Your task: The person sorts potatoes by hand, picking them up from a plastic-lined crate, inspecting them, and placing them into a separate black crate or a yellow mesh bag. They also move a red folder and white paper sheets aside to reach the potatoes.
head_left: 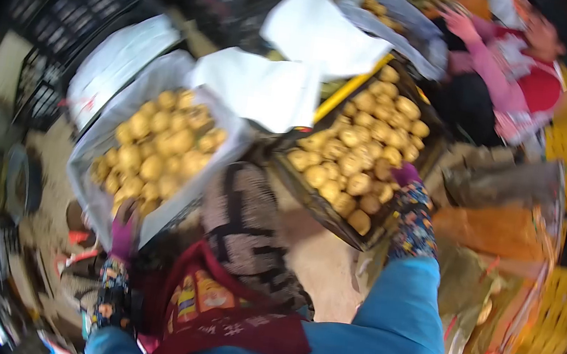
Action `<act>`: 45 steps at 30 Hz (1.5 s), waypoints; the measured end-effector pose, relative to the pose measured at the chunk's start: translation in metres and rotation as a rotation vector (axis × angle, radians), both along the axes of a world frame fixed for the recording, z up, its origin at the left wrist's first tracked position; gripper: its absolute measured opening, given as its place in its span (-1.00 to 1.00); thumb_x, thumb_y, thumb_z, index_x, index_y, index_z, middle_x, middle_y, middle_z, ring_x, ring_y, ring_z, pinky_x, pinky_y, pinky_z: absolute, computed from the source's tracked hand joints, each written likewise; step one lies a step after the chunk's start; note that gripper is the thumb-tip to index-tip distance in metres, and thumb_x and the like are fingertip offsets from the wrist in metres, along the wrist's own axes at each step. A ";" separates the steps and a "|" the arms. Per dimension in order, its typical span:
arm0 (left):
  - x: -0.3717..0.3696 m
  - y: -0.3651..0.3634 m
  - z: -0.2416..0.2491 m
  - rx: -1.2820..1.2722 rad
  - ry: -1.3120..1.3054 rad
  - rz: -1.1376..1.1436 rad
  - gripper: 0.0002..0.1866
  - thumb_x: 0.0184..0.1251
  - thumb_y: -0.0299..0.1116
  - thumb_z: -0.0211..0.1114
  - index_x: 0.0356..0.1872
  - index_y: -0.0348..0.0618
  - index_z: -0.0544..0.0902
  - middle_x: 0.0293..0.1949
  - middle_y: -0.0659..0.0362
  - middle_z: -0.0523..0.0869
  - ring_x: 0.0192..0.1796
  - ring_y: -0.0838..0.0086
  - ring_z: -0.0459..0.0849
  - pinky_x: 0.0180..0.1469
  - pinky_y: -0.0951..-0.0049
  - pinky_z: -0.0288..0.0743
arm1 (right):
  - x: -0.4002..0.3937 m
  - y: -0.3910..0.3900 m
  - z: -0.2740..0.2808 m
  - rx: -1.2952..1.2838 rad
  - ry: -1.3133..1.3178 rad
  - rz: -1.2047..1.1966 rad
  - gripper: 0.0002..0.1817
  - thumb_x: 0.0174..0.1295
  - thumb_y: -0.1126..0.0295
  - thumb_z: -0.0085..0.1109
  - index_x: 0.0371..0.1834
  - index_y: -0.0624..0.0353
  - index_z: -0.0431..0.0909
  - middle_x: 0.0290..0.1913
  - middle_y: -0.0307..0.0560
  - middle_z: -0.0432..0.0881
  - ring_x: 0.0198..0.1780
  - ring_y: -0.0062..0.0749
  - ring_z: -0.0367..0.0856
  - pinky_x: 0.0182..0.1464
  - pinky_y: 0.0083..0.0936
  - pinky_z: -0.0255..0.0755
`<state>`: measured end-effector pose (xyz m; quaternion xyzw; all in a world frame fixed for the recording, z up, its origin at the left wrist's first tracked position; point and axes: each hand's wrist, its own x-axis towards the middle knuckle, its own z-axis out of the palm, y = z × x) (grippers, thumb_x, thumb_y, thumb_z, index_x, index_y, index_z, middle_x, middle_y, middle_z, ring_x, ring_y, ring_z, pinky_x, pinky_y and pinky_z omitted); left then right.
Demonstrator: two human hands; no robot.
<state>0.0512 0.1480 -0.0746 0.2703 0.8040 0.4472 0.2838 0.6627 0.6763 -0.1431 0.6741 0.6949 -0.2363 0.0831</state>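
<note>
Two containers of round, tan produce stand side by side ahead of the person: a pale-lined crate (83,163) with its heap (159,148) on the left, and a dark crate (321,218) with its own load (365,144) on the right. The work in hand seems to be handling this produce piece by piece. The purple-gloved right hand (408,176) is at the dark crate's right side, against the produce; blur hides whether its fingers are clamped on a piece. The left hand (123,234) is at the lined crate's near edge, its fingers too smeared to tell apart or together. A next grasp would call for closing gently around one piece, without jostling its neighbours.
</note>
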 end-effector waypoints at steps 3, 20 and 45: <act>-0.038 -0.025 -0.014 0.085 0.076 0.034 -0.66 0.38 -0.47 0.21 0.15 -0.26 0.54 0.00 0.06 0.66 0.06 0.33 0.64 0.14 0.38 0.50 | -0.049 0.039 0.038 0.382 0.139 0.320 -0.32 0.19 0.03 0.31 0.26 0.27 0.47 0.06 0.19 0.65 0.14 -0.01 0.61 0.22 -0.25 0.45; -0.075 -0.032 0.136 0.682 -0.369 0.423 -0.48 0.53 -0.12 0.08 0.29 -0.33 0.42 0.14 0.04 0.62 0.18 0.42 0.59 0.25 0.48 0.41 | -0.632 -0.356 0.070 0.128 0.051 2.204 -0.54 0.08 0.34 0.25 0.13 -0.11 0.57 -0.07 0.05 0.59 -0.08 -0.04 0.65 -0.09 -0.20 0.51; -0.049 -0.001 0.105 0.461 -0.659 0.096 -0.36 0.31 -0.25 0.33 0.39 -0.09 0.35 0.11 0.23 0.55 0.07 0.54 0.58 0.03 0.44 0.57 | -0.605 -0.347 0.146 -0.020 1.093 1.025 -0.75 0.31 0.29 0.16 -0.14 0.27 0.58 -0.28 0.12 0.63 -0.29 -0.03 0.61 -0.22 -0.29 0.48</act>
